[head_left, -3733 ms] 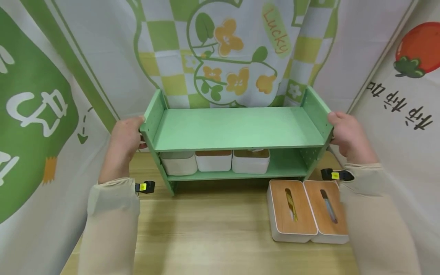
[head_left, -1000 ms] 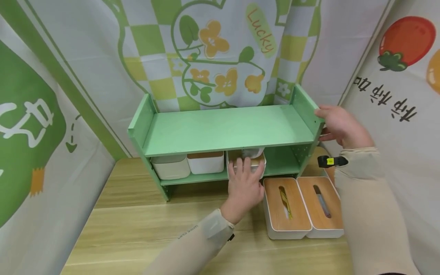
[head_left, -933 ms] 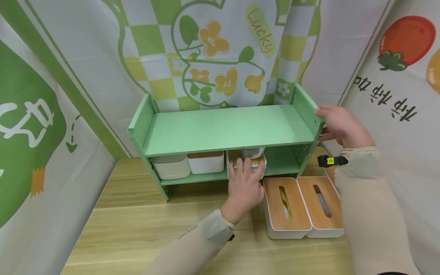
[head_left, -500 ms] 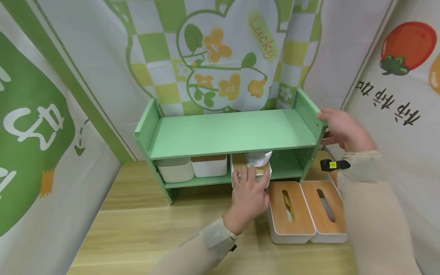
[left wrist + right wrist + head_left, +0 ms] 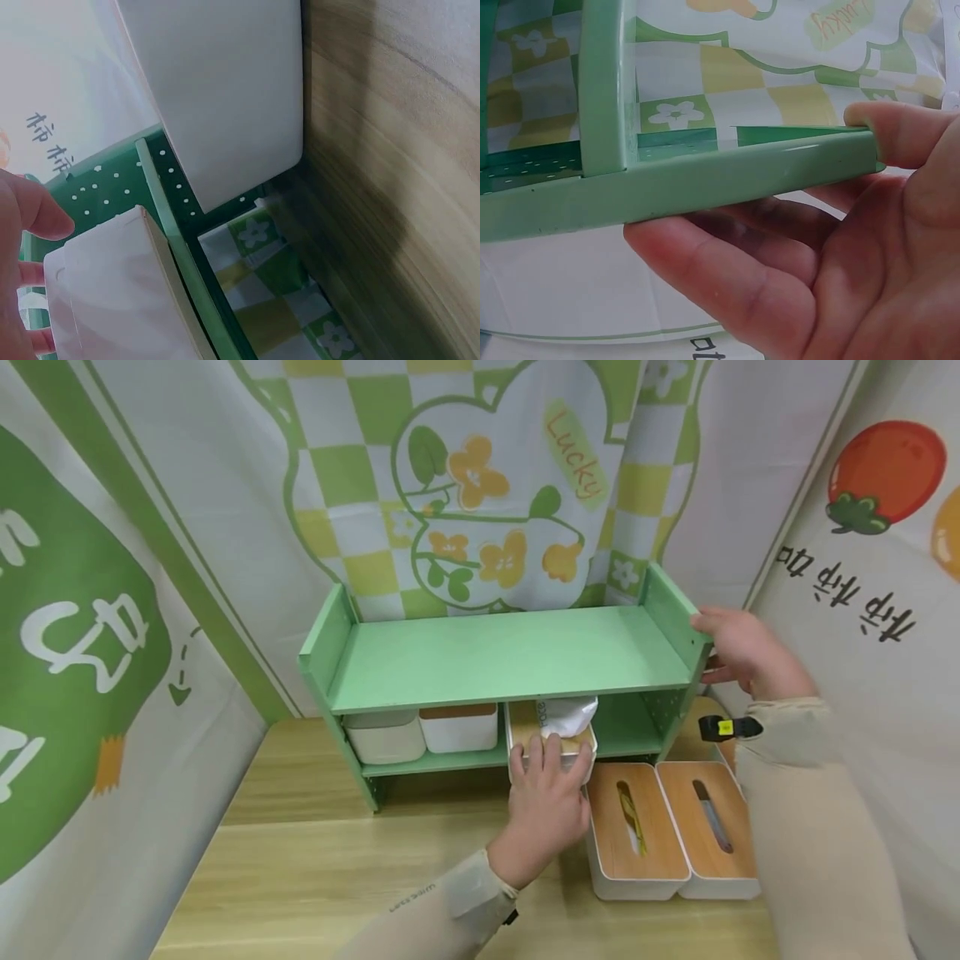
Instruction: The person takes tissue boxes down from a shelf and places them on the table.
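Between my left fingers (image 5: 552, 757), white box (image 5: 527, 725) gripped at front, right fingers (image 5: 720, 274) pinching green shelf (image 5: 495, 656) by its side panel (image 5: 673, 622).

The right hand (image 5: 874, 255) grips a green side panel (image 5: 705, 184) before a checkered cloth (image 5: 724, 71)

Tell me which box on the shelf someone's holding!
The rightmost box on the shelf, with a white packet at its top: the left hand holds it. No hand touches the cream box or the middle white box.
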A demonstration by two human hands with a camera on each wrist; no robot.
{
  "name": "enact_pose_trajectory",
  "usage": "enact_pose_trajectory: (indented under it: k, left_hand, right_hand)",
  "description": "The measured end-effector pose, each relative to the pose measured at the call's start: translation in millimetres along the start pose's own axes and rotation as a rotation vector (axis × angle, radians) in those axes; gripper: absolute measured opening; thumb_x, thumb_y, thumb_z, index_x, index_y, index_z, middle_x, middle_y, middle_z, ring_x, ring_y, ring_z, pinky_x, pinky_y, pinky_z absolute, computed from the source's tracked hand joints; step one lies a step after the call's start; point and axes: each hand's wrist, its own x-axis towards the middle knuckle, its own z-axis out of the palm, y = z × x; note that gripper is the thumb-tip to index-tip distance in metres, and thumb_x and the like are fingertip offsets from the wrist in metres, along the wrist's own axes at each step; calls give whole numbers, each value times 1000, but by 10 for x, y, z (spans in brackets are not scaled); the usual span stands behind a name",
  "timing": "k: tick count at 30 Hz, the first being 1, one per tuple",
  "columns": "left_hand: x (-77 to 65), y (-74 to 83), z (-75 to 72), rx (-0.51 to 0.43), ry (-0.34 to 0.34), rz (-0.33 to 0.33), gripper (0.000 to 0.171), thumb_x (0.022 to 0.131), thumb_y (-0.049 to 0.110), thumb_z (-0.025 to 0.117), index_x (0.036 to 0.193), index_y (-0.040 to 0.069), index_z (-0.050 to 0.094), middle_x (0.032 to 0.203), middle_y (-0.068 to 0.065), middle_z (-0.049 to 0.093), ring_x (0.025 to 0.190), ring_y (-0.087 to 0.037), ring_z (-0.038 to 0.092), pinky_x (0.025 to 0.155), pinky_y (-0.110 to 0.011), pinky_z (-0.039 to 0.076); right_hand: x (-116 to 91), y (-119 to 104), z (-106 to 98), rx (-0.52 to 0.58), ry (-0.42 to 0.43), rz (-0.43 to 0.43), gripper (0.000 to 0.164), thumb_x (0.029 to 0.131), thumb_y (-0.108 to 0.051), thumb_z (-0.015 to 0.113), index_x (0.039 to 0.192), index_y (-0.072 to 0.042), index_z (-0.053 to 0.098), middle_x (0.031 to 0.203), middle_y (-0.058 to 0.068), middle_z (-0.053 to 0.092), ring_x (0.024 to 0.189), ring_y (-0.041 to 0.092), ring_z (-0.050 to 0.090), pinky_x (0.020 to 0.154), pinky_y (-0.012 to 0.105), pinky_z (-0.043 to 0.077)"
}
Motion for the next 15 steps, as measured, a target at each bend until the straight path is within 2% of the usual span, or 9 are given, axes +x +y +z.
enact_pose_trajectory:
  k: [10,12,15]
  left_hand:
    - [-18,28,-69,-31,-45,-8,66,85,43,65,146,31,43,137,-15,38,128,-39,32,104,-59,26]
    - [-25,13,-74,-65,-5,-5,64,83,41,66,143,29,46,134,-15,40,127,-38,33,103,-59,27]
    - [-35,-52,-76,-159,132,-10,58,78,32,68,134,24,54,127,-14,44,122,-35,39,99,-57,31]
  right_hand:
    - [-23,-29,0,-1,8,11,67,108,-44,31,160,-9,7,144,28,40,109,38,61,87,46,55]
    - [-21,-25,1,-3,11,11,68,108,-44,31,160,-8,7,143,28,41,109,37,62,87,46,55]
    - [-9,-12,1,-4,15,10,69,108,-45,32,160,-8,7,142,27,42,109,37,61,86,45,55]
